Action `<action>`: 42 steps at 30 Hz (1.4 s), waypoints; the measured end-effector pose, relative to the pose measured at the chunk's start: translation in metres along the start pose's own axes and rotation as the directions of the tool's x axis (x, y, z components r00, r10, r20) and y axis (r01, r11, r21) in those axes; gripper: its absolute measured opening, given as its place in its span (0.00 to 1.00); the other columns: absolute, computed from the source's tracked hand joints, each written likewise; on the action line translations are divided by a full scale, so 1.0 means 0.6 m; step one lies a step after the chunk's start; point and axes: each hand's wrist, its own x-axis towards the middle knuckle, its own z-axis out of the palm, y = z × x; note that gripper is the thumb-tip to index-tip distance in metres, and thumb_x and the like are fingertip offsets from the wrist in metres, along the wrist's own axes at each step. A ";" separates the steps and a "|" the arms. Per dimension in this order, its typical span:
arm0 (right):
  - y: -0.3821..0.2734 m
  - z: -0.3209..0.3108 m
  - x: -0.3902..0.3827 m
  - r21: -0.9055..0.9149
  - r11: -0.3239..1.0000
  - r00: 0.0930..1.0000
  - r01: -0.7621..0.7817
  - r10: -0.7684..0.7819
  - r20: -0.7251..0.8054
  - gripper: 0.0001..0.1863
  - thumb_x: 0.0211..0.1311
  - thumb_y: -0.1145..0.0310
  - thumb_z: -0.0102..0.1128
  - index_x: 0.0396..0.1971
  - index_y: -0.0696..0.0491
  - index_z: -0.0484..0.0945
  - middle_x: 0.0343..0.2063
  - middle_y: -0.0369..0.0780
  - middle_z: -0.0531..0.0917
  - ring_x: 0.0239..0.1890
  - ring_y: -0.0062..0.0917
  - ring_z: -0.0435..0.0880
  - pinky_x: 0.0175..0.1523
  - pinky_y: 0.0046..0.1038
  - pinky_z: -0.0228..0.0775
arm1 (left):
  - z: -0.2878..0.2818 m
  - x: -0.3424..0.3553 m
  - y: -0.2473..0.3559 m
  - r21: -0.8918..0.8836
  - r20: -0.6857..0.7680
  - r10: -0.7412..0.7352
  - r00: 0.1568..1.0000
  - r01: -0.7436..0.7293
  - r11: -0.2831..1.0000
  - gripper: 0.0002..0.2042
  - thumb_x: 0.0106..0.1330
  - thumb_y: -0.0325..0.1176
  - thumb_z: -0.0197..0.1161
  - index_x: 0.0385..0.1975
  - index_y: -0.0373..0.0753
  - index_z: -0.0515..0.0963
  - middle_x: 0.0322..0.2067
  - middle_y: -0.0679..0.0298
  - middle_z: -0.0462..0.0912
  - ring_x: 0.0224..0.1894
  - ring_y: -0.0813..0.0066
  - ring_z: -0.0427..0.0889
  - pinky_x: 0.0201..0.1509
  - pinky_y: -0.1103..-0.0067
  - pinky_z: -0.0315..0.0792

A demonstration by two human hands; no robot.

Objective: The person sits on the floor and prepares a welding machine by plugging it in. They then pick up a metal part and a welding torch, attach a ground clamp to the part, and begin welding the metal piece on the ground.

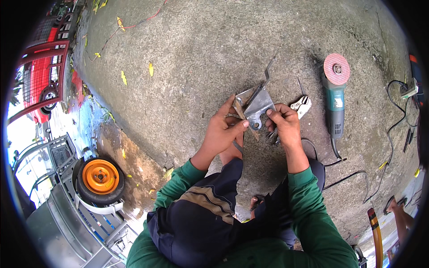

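A grey sheet-metal bracket, with a rounded lug and a hole at its near end, is held up between my hands. A bent thin rod sticks out from its far side. My left hand is closed at the bracket's left side, pinching a thin brownish strip against it; whether the strip is wood or rusty metal I cannot tell. My right hand grips the bracket's right edge between thumb and fingers. Locking pliers lie on the concrete just beyond my right hand, partly hidden by it.
An angle grinder with a reddish disc lies at the right, its cord running across the concrete floor. At the left stand a spare wheel with an orange rim and a red vehicle. Another person's foot shows at far right.
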 end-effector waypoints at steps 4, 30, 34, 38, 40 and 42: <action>0.000 0.000 0.000 -0.010 1.000 1.000 0.001 -0.001 0.003 0.06 0.68 0.70 0.63 0.32 0.57 0.82 0.20 0.35 0.81 0.20 0.16 0.76 0.26 0.19 0.67 | -0.001 0.000 -0.002 -0.007 0.005 -0.001 1.000 0.001 1.000 0.41 0.67 0.23 0.69 0.76 0.25 0.51 0.48 0.56 0.79 0.47 0.70 0.87 0.47 0.78 0.81; -0.003 0.008 -0.007 -0.017 1.000 1.000 0.002 -0.002 -0.014 0.07 0.66 0.71 0.66 0.30 0.58 0.81 0.19 0.36 0.82 0.18 0.16 0.75 0.25 0.20 0.65 | -0.032 0.084 0.089 0.373 0.037 -0.198 0.980 0.170 0.912 0.29 0.68 0.41 0.71 0.58 0.25 0.70 0.31 0.52 0.86 0.25 0.67 0.87 0.28 0.77 0.81; -0.006 0.008 -0.005 0.007 1.000 0.999 -0.014 0.014 -0.028 0.07 0.66 0.71 0.66 0.30 0.58 0.80 0.19 0.36 0.82 0.18 0.16 0.75 0.24 0.20 0.65 | -0.023 0.096 0.098 0.616 0.080 -0.104 0.991 0.033 0.787 0.26 0.60 0.45 0.74 0.45 0.25 0.79 0.30 0.46 0.86 0.30 0.53 0.88 0.39 0.65 0.79; -0.005 0.007 -0.004 -0.008 1.000 1.000 -0.015 0.015 -0.026 0.08 0.66 0.70 0.65 0.29 0.58 0.80 0.18 0.36 0.81 0.18 0.16 0.75 0.24 0.20 0.65 | -0.020 0.100 0.092 0.703 0.101 -0.009 0.995 -0.066 0.708 0.24 0.59 0.47 0.72 0.39 0.29 0.83 0.33 0.43 0.85 0.40 0.43 0.85 0.47 0.59 0.77; -0.006 0.007 -0.004 -0.013 1.000 0.999 -0.021 0.020 -0.029 0.08 0.66 0.70 0.65 0.29 0.57 0.80 0.18 0.36 0.82 0.18 0.16 0.75 0.24 0.20 0.66 | -0.018 0.100 0.096 0.711 0.097 -0.014 0.995 -0.059 0.701 0.23 0.59 0.47 0.72 0.38 0.29 0.83 0.33 0.43 0.85 0.42 0.41 0.85 0.48 0.58 0.76; -0.004 0.006 -0.004 -0.010 1.000 0.999 -0.022 0.022 -0.027 0.08 0.66 0.69 0.65 0.29 0.57 0.80 0.18 0.36 0.82 0.17 0.16 0.75 0.24 0.20 0.66 | -0.016 0.098 0.099 0.719 0.098 -0.011 0.995 -0.064 0.692 0.23 0.59 0.47 0.71 0.38 0.29 0.83 0.33 0.42 0.84 0.41 0.41 0.85 0.47 0.58 0.76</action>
